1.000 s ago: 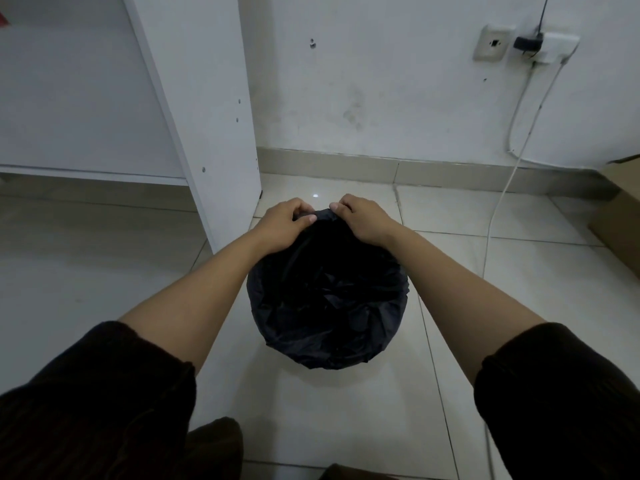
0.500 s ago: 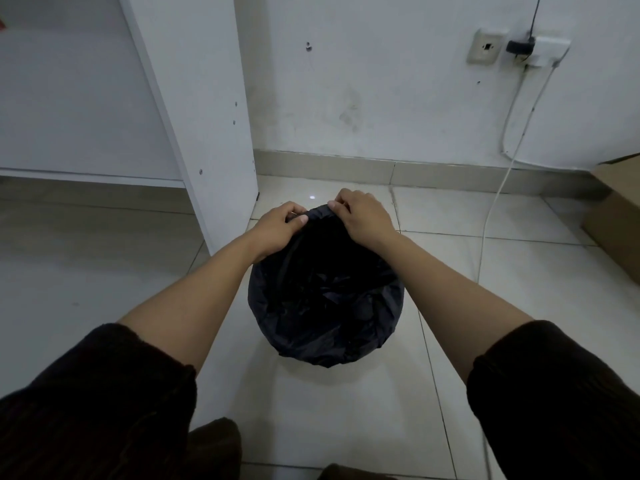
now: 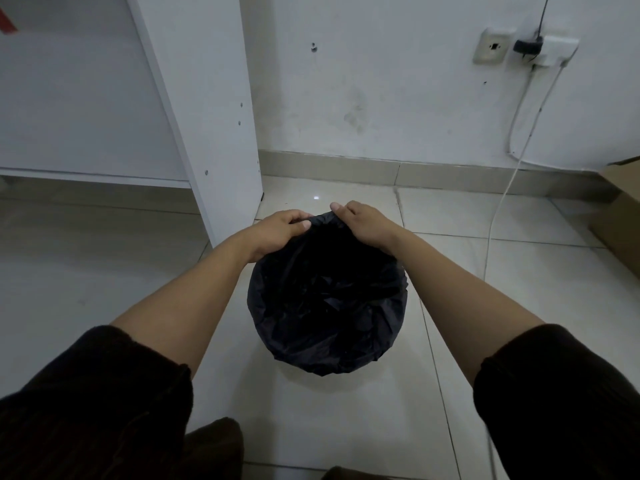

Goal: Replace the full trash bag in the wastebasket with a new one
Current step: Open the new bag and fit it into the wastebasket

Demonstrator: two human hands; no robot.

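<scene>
A black trash bag [image 3: 325, 306] lines a round wastebasket standing on the tiled floor in the middle of the view. The bag covers the basket's rim and walls, so the basket itself is hidden. My left hand [image 3: 280, 230] pinches the bag's far edge on the left. My right hand [image 3: 363, 223] grips the same far edge just to the right. The two hands sit close together at the rim's far side. Crumpled black plastic shows inside the opening.
A white cabinet panel [image 3: 207, 116] stands just left of the basket. The white wall [image 3: 381, 81] is behind it, with a socket and plug [image 3: 526, 48] and a white cable [image 3: 502, 202] trailing to the floor. A cardboard box [image 3: 620, 209] sits at the right.
Both hands keep hold of the bag's far edge and have barely shifted. The view has moved slightly, so the basket sits a little higher in frame.
</scene>
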